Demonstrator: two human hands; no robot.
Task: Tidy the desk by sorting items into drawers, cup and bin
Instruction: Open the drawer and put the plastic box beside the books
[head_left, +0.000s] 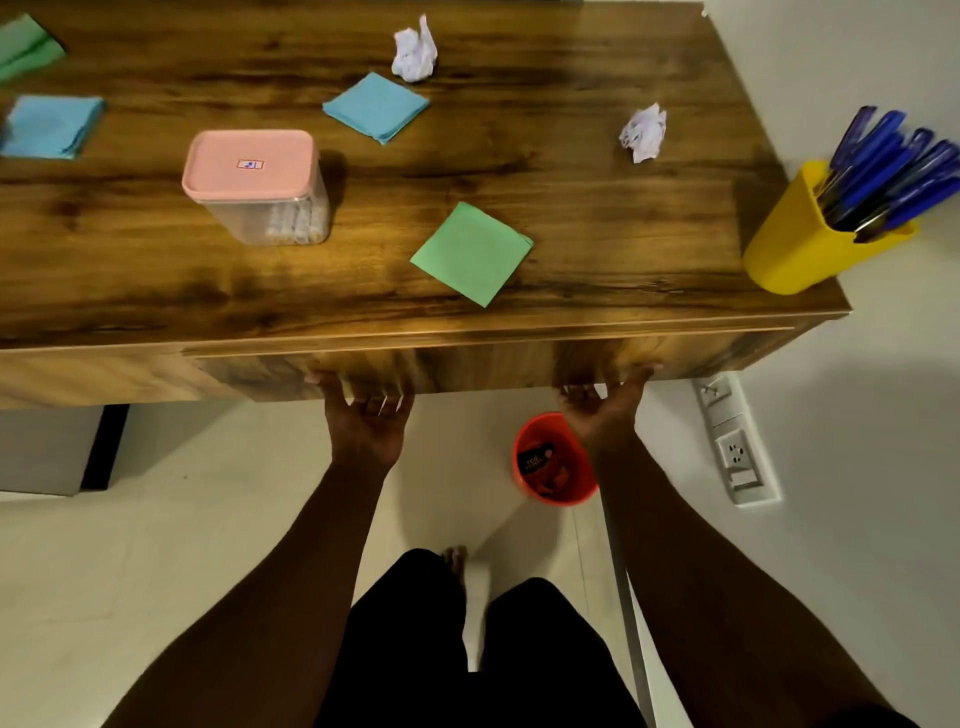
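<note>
- Hands first: the left hand (366, 421) and the right hand (602, 410) are well apart, palms up, each with its fingers hooked under the lower edge of the wide wooden drawer front (478, 364).
- Just above, on the brown wood-grain desk top (597, 234), a green square paper sheet (471, 252) lies near the front edge.
- To its left stands a clear plastic box with a pink lid (254, 182).
- Further back lie a blue folded paper square (375, 106) and a crumpled white paper ball (414, 52); a second white paper ball (643, 132) lies to the right.
- At the far left are another blue paper square (52, 126) and a green folded sheet (26, 44).
- On the right corner, a yellow plastic cup (795, 244) is packed with blue pens (893, 166).
- Down on the white tiled floor (208, 519), a round orange bin (522, 467) holds a dark wrapper.
- A white socket strip (732, 447) runs along the white wall (857, 389).
</note>
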